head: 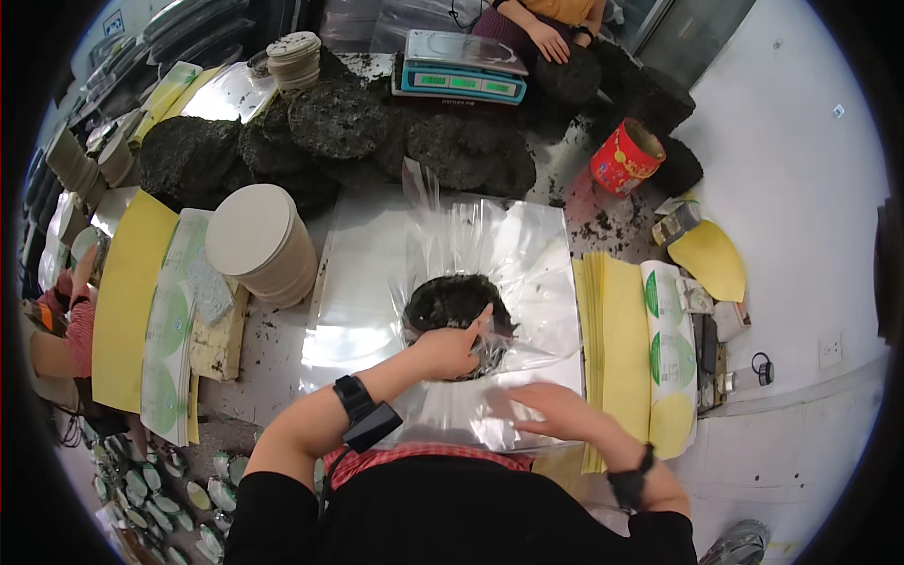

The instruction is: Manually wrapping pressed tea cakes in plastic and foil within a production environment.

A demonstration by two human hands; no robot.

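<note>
A round black cake [452, 300], which looks like dried laver, sits on clear plastic film [522, 240] in front of me. My left hand [448, 349] lies across the cake's near edge, its index finger stretched out and film gathered under the other fingers. Part of the cake is hidden by that hand and the folded film. My right hand [551, 409] is blurred, off to the near right of the cake, fingers apart above the film and holding nothing. Film stands up in creases on the cake's far side.
Dark cakes [339, 120] are piled behind the film, near a digital scale [459, 70] and a red tin [627, 157]. Stacked white discs [251, 229] stand left; yellow sheets [618, 339] and printed sheets [671, 353] lie right. Another person's hand [549, 42] touches a cake; a third person works left.
</note>
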